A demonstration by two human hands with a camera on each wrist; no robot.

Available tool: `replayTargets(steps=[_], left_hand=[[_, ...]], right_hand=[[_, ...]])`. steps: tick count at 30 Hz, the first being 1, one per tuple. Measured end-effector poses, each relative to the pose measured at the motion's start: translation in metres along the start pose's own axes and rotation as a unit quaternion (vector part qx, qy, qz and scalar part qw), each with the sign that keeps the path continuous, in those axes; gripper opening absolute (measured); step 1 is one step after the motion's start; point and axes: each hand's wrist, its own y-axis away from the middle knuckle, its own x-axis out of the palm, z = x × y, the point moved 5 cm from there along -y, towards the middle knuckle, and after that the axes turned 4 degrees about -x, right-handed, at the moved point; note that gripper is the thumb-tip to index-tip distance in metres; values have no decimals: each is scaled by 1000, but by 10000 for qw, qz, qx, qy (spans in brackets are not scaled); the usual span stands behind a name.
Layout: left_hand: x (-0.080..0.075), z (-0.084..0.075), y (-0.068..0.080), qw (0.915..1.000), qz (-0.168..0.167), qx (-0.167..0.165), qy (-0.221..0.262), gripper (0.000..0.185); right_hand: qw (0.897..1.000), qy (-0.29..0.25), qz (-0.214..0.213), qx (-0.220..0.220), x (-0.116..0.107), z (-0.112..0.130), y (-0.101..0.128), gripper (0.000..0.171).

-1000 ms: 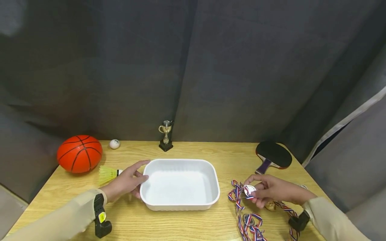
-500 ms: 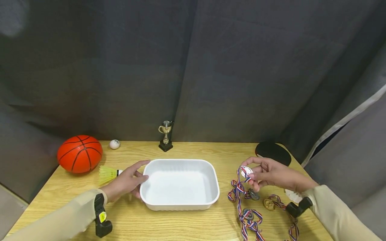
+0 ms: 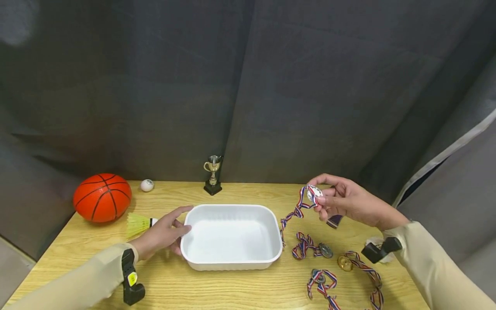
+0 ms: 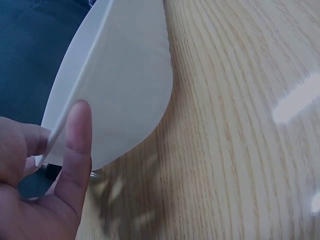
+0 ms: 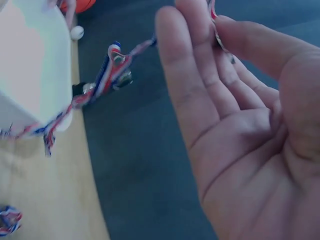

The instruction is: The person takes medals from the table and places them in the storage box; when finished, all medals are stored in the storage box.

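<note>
We see our right hand pinching a silver medal above the wooden table, its striped ribbon trailing down; our left hand rests against the white rectangular plastic tray.

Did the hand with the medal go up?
Yes. The right hand lifted the medal off the table, up to the trophy base's level.

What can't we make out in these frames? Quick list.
- Medal face: head view, too small and half covered by the right hand; right wrist view shows only its edge.
- Paddle: head view, mostly hidden behind that hand.
- Shuttlecock base: head view, covered by the left hand.
- Tray inside: left wrist view, only the outer wall shows.
</note>
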Motion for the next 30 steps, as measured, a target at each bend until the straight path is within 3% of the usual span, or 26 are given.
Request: replayTargets(steps=[11,18,23,30], left_hand=[[4,-1,-1,9999,15,59,131,67],[5,-3,-2,9999,55,81,112,67],[8,-5,-1,9997,107,87,178,66],[11,-9,-1,9993,205,138,264,64]], right_hand=[[9918,290,-829,-933,14,46,-36,32],[9856,721,-1251,-877,41,60,-73,34],[9876,809,-1238,-526,68,48,-107,35],[9939,706,-842,-78,98,3,-147,32]])
